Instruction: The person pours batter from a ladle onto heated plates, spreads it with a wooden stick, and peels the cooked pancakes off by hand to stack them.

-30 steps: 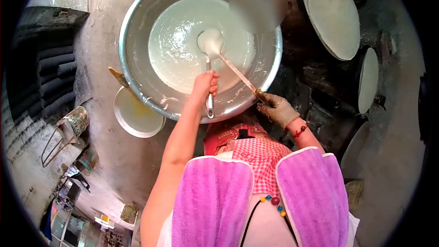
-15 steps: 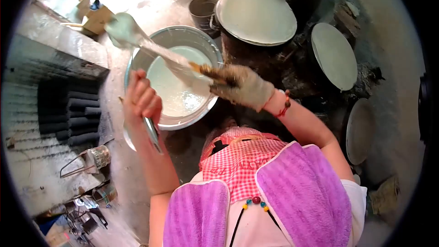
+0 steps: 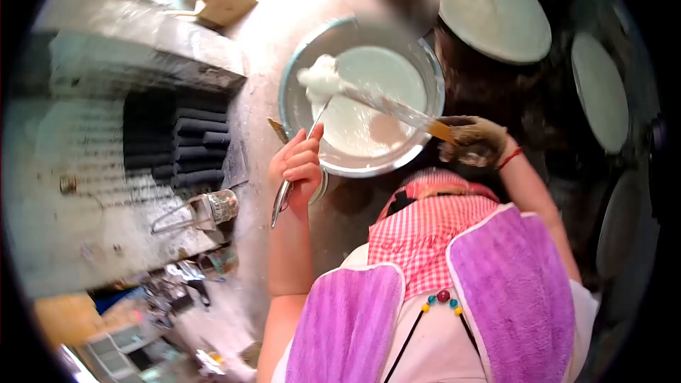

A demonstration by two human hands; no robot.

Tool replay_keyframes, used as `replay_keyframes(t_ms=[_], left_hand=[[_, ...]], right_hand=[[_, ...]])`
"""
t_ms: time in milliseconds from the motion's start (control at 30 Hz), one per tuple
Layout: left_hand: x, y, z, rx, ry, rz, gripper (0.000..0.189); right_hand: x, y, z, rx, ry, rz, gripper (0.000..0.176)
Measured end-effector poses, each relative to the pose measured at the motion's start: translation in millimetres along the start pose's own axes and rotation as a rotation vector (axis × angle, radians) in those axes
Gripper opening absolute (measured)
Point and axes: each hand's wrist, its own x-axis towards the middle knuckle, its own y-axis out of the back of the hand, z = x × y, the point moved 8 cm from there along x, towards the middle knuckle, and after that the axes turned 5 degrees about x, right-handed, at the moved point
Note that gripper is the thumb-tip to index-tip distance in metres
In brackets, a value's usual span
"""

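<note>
Left hand (image 3: 299,169) has its fingers clamped round a metal handle (image 3: 281,202), gloved right hand (image 3: 474,143) wraps its own about a long stick (image 3: 397,111), and both tools slant over the basin (image 3: 362,169), converging at a thick white clump (image 3: 319,78) near its left rim, pale liquid (image 3: 383,92) below!

Open wedge over the basin (image 3: 369,170), metal handle (image 3: 281,202) and stick (image 3: 397,110) on either side.

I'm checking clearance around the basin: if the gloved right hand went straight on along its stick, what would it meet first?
Probably the metal basin's rim, just ahead of the right hand. Depth is unclear: the stick passes over that rim, so the hand might clear it.
</note>
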Motion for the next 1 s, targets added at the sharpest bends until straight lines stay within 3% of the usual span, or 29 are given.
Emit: replay_keyframes(t_ms=[67, 100, 133, 167, 233, 267, 300, 367, 400, 433, 500, 533, 567, 633, 700, 733, 767, 833, 867, 900, 933, 1000], left_hand=[[-1, 22, 2, -0.045, 0.015, 0.117, 0.049], [3, 27, 5, -0.062, -0.007, 0.161, 0.051], [10, 26, 1, -0.058, 0.046, 0.177, 0.051], [19, 24, -3, 0.199, 0.066, 0.190, 0.048], [49, 6, -22, 0.724, 0.108, 0.154, 0.044], [70, -3, -27, 1.129, 0.026, 0.264, 0.037], [93, -5, -49, 1.147, 0.087, 0.224, 0.037], [135, -15, -78, 1.757, -0.040, 0.314, 0.033], [166, -10, -102, 1.899, -0.023, 0.128, 0.033], [191, 2, -133, 1.904, 0.189, 0.137, 0.033], [231, 26, -207, 1.363, 0.739, 0.056, 0.033], [250, 43, -246, 1.088, 0.937, 0.076, 0.035], [261, 60, -286, 0.943, 1.033, 0.119, 0.035], [276, 96, -349, 0.999, 1.172, 0.148, 0.035], [275, 117, -416, 0.811, 1.324, 0.220, 0.037], [275, 111, -429, 0.819, 1.385, 0.193, 0.038], [276, 113, -451, 0.820, 1.441, 0.164, 0.038], [275, 137, -511, 0.917, 1.506, 0.133, 0.039], [286, 144, -534, 1.365, 1.352, -0.107, 0.040], [296, 139, -555, 1.782, 1.123, -0.370, 0.041], [295, 135, -574, 1.890, 1.047, -0.441, 0.042], [302, 171, -637, 1.878, 1.106, -0.460, 0.043]], right_hand=[[-46, 43, 8, -0.058, -0.166, 0.198, 0.064], [-74, 57, 11, -0.064, -0.268, 0.204, 0.053], [-97, 68, 9, -0.146, -0.147, 0.325, 0.053], [-120, 72, 10, -0.230, -0.028, 0.448, 0.053], [-167, 50, 1, -0.131, 0.141, 0.491, 0.053], [-174, 47, -3, -0.052, 0.267, 0.505, 0.052], [-187, 48, 1, -0.036, 0.329, 0.537, 0.052], [-228, 29, -12, -0.322, 0.683, 0.597, 0.050], [-245, 26, -9, -0.297, 0.787, 0.755, 0.044], [-258, 27, -3, -0.275, 0.854, 0.814, 0.044], [-305, 55, 12, -0.133, 1.121, 1.132, 0.039], [-330, 69, 21, -0.106, 1.174, 1.180, 0.039], [-352, 78, 27, -0.106, 1.244, 1.149, 0.037], [-405, 99, 48, -0.071, 1.358, 1.162, 0.036], [-446, 132, 92, 0.070, 1.151, 1.342, 0.037], [-447, 126, 106, 0.169, 1.340, 1.300, 0.039], [-454, 130, 122, 0.211, 1.365, 1.356, 0.039], [-491, 149, 145, 0.344, 1.659, 1.272, 0.042], [-501, 161, 160, 0.341, 1.509, 1.366, 0.043], [-508, 165, 169, 0.362, 1.516, 1.383, 0.043], [-510, 168, 176, 0.405, 1.535, 1.386, 0.043], [-537, 203, 188, 0.538, 1.663, 1.307, 0.040]])
